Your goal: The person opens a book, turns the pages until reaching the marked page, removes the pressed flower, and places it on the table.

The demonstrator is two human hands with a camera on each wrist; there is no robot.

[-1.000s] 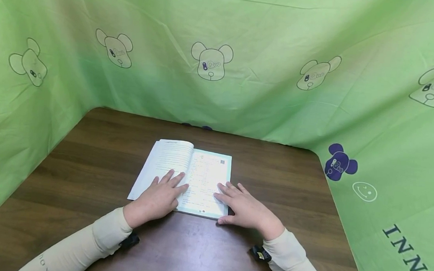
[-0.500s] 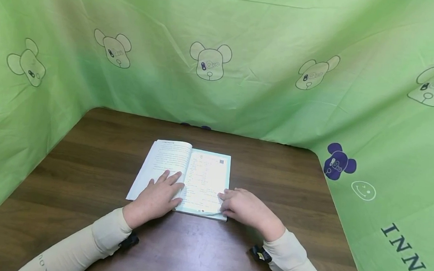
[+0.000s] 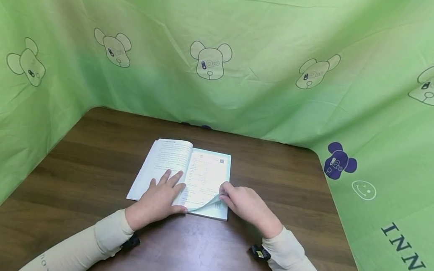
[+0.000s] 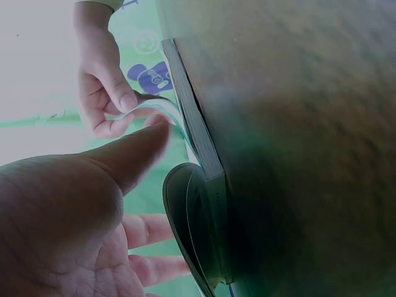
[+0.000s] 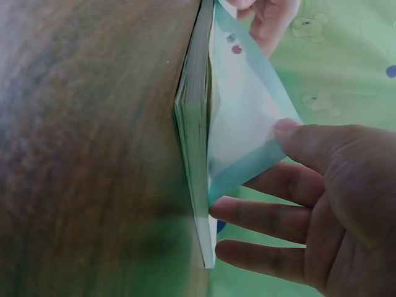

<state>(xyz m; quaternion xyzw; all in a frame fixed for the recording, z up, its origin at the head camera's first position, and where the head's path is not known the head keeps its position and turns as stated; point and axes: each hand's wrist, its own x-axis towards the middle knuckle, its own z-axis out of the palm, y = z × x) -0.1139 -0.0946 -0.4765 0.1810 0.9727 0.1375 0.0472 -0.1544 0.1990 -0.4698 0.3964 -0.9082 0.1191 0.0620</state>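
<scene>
An open book lies on the wooden table, printed text on both pages. My left hand rests on the left page, fingers spread and thumb reaching over the near end of the spine. My right hand pinches the lower right corner of a right-hand page between thumb and forefinger. That page curls up from its near corner and bares the sheet beneath. In the right wrist view, the other fingers sit beside the book's page edges. From the left wrist, the left thumb shows close to the bent page.
The brown wooden table reaches out on all sides of the book. A green curtain printed with bear heads hangs around the table's back and sides. Dark wrist devices sit at both cuffs.
My right hand has gone from lying flat with spread fingers to pinching the page corner and lifting it. My left hand stays on the left page, its thumb shifted slightly rightward.
</scene>
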